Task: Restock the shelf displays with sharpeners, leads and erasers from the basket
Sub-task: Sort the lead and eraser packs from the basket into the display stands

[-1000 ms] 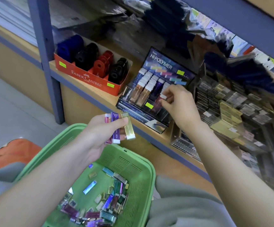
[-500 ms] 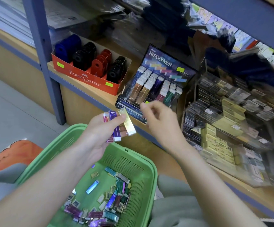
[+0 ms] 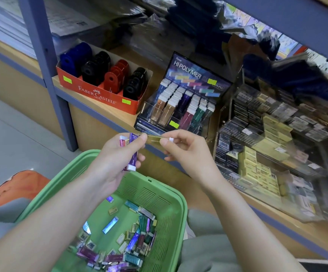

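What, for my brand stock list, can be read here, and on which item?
"FABER CASTELL": front of the red sharpener box.
"HI-POLYMER": header of the black eraser display.
"Slim body": that display's front lip; rest blurred.
Yellow price stickers, erasers in the left hand, right hand and green basket: too small to read.

Both bare forearms extend from the lower frame edge. Left hand (image 3: 116, 156), centre frame, grips purple and pink sleeved erasers (image 3: 133, 154); right hand (image 3: 186, 152) pinches a slim gold eraser (image 3: 155, 138).
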The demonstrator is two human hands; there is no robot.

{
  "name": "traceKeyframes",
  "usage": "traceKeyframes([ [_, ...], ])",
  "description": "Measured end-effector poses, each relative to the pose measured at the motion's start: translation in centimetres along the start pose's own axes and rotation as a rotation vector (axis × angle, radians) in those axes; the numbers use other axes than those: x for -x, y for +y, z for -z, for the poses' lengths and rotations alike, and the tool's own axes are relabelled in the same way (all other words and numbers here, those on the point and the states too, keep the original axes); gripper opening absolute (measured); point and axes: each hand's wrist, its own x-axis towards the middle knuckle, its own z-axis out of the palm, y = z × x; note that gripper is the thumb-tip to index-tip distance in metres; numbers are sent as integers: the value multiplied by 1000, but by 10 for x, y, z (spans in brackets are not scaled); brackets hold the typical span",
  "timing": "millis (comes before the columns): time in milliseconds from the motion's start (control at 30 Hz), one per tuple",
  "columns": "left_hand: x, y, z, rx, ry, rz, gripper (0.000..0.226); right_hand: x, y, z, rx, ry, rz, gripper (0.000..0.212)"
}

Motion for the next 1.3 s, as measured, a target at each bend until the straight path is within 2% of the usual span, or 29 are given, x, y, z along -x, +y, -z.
traceKeyframes([
  [200, 3, 1, -3, -39, -93, 31, 22, 5, 1, 6, -38, 19, 74, 12],
  [367, 4, 0, -6, -31, -106, 65, 22, -2, -7, 20, -68, 263, 165, 8],
  [500, 4, 2, -3, 51, -99, 86, 11, -15, -14, 40, 133, 444, 267, 8],
  [600, 3, 4, 0, 62, -105, 66, 17, -28, -12, 62, 337, 575, 293, 7],
  [700, 3, 6, 1, 74, -119, 23, 20, -42, -8, 81, 491, 632, 305, 7],
  [967, 2, 9, -2, 149, -142, 42, 17, -67, 4, 103, 784, 469, 221, 13],
  [1100, -2, 11, -5, 217, -120, 93, 5, -73, 0, 105, 857, 400, 232, 14],
  [1300, -8, 7, -5, 264, -111, 126, 13, -87, -6, 106, 861, 319, 223, 14],
])
